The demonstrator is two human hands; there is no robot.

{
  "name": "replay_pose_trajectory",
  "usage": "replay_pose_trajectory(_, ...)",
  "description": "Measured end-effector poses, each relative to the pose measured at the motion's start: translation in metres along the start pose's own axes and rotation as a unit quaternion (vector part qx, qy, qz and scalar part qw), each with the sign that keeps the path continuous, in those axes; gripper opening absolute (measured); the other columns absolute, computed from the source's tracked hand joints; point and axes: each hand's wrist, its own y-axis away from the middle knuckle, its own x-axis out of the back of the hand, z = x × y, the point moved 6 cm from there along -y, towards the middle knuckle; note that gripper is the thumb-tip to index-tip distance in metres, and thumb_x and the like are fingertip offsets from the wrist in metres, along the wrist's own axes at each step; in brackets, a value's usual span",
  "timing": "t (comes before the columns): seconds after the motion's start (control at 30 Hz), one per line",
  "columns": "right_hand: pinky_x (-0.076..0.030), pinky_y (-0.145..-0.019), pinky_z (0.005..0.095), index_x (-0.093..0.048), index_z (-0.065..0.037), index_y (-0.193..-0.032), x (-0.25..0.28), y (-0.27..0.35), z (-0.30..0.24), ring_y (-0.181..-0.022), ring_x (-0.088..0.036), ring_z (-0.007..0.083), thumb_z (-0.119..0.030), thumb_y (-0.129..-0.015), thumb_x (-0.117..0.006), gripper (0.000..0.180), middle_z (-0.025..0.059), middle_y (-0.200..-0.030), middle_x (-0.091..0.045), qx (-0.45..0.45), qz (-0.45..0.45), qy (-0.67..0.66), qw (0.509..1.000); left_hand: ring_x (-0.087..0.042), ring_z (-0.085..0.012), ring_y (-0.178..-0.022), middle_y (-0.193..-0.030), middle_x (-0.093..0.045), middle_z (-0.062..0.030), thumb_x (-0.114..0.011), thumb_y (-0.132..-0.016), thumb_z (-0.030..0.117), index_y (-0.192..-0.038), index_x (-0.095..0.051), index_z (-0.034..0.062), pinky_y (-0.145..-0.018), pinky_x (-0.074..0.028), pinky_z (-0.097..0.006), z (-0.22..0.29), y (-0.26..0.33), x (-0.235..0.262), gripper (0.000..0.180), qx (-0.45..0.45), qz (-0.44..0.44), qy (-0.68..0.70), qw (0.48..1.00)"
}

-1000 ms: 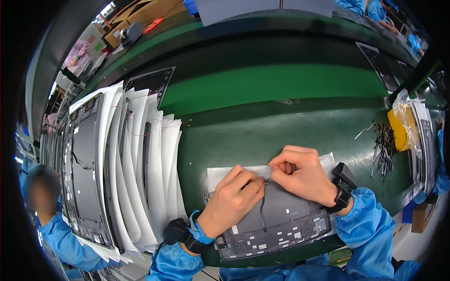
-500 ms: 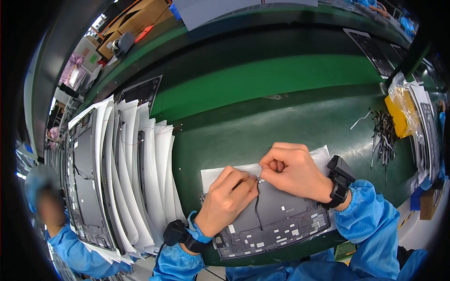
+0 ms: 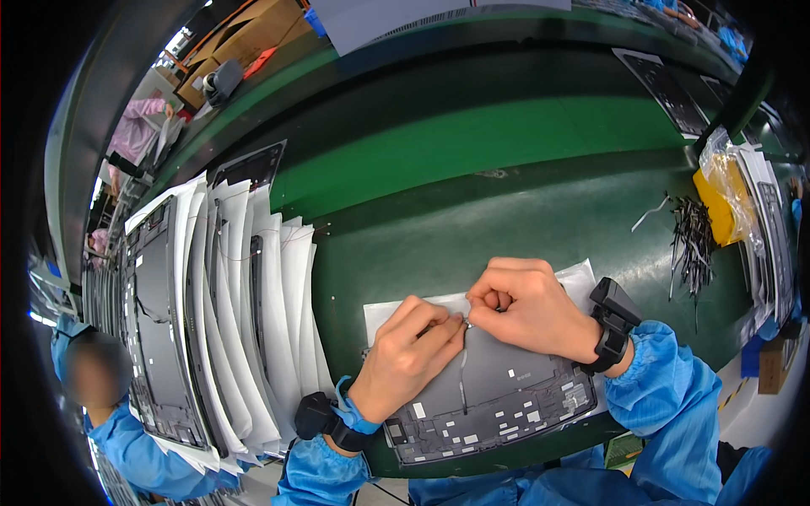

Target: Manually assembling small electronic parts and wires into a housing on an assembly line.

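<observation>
A dark grey laptop cover panel, dotted with small white patches, lies on a white sheet before me. Over it, my left hand and my right hand meet with their fingertips nearly touching, both closed in a pinch. A thin flat cable hangs from between them down across the panel. Its upper end is hidden by the fingers, so how each hand grips it shows only in part. Both wrists wear black devices, and a blue band circles the left one.
Panels interleaved with white sheets form a thick stack on my left. Right of the panel lie a heap of thin dark cables and a yellow bag with clear plastic. Another person in blue sits at the far left.
My hands stay almost in place. The hanging cable, dark before, now shows a lighter grey side, and its lower end has shifted slightly left. The person at left has shifted a little.
</observation>
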Motion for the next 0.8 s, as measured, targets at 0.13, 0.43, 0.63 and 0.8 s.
replay_pose_trajectory(0.13,-0.045,-0.052,0.0291,-0.071,-0.001,-0.081,0.002,0.001,-0.002,-0.059,-0.058,0.0136,0.001,-0.078,-0.077,0.007,0.0058,-0.072,-0.063,-0.007,0.000,0.008,1.000,-0.062,-0.0249,-0.079,-0.091,-0.063,-0.0090,-0.084,-0.075,-0.007,-0.086,-0.071,-0.0032,-0.063,-0.055,-0.036,0.003,-0.001,-0.002,0.018,-0.010,0.003,-0.011,1.000)
replay_pose_trajectory(0.43,-0.049,-0.053,0.0356,-0.068,0.000,-0.075,0.002,0.000,-0.002,-0.058,-0.063,0.0237,-0.002,-0.076,-0.077,0.010,0.0103,-0.070,-0.064,-0.009,0.013,-0.001,1.000,-0.062,-0.0251,-0.078,-0.088,-0.063,-0.0079,-0.084,-0.073,-0.008,-0.083,-0.070,-0.0016,-0.063,-0.054,-0.037,0.000,-0.003,-0.004,0.019,0.002,0.014,-0.005,1.000)
replay_pose_trajectory(0.63,-0.046,-0.053,0.0308,-0.071,0.000,-0.082,0.001,0.001,0.000,-0.060,-0.061,0.0164,0.001,-0.078,-0.077,0.007,0.0069,-0.072,-0.064,0.003,0.004,0.003,1.000,-0.066,-0.0234,-0.075,-0.082,-0.069,-0.0069,-0.085,-0.070,-0.004,-0.079,-0.072,0.0003,-0.065,-0.054,-0.034,-0.013,-0.009,-0.003,0.016,0.109,-0.014,0.068,0.992)
replay_pose_trajectory(0.8,-0.048,-0.054,0.0319,-0.073,-0.001,-0.083,-0.001,0.001,-0.001,-0.062,-0.062,0.0166,0.002,-0.077,-0.077,0.008,0.0067,-0.073,-0.064,0.009,-0.030,0.005,1.000,-0.067,-0.0238,-0.075,-0.083,-0.070,-0.0079,-0.084,-0.072,-0.003,-0.082,-0.075,0.0008,-0.066,-0.055,-0.034,-0.016,-0.006,0.000,0.014,0.115,-0.014,0.083,0.990)
